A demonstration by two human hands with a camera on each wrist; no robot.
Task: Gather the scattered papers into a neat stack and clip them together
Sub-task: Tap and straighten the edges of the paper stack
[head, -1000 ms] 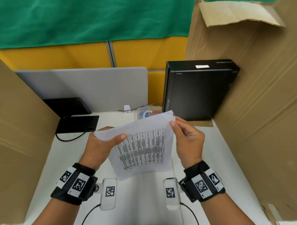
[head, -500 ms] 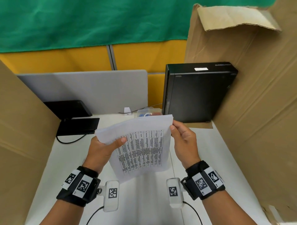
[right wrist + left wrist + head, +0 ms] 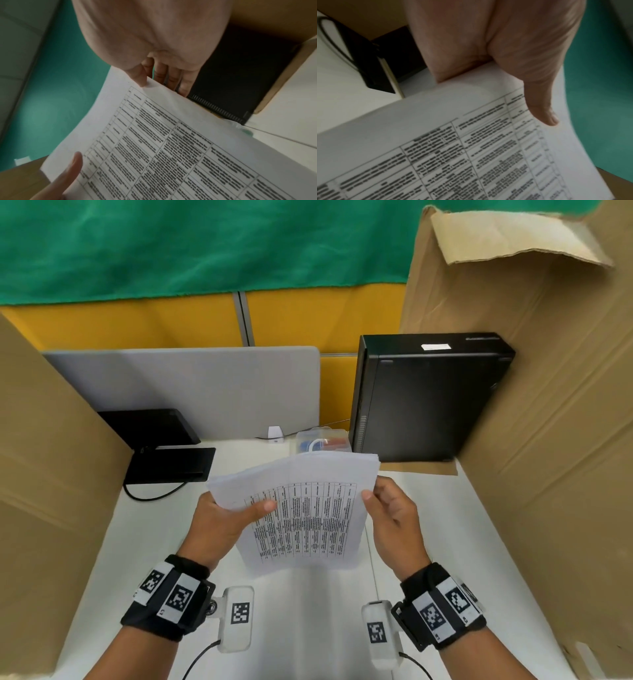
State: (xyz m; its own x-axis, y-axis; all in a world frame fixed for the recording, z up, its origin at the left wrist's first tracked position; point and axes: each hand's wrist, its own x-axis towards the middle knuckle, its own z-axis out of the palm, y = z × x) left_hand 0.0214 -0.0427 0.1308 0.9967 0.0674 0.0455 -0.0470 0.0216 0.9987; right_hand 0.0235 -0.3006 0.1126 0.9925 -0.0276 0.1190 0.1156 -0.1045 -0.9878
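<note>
1. White printed papers (image 3: 301, 508) stand nearly upright above the desk (image 3: 308, 611) in the head view, their long axis running away from the person, lower edge close over the desk top. The left hand (image 3: 222, 522) holds the left edge, thumb laid across the printed table and fingers hidden behind. The right hand (image 3: 390, 518) is at the right edge, thumb tip touching near the top corner. The top edges look slightly fanned, so I judge the stack not yet square. Behind the papers, beside the black computer case (image 3: 428, 398), sits a clear plastic box (image 3: 322, 441) that may hold the clips; its contents are too small to tell. It lies nearer the right hand, which would be the one to reach while the left holds the stack.

2. From the left wrist view, the left hand (image 3: 496, 47) pinches the papers (image 3: 453, 135) firmly, the thumb pressing down on the front sheet. The fingers behind are hidden.

3. From the right wrist view, the right hand (image 3: 154, 40) has its thumb on the papers' (image 3: 171, 148) edge and the fingers (image 3: 173, 79) lightly curled behind it, a loose pinch rather than a clamp. The left thumb shows at the lower left of the sheet.
</note>
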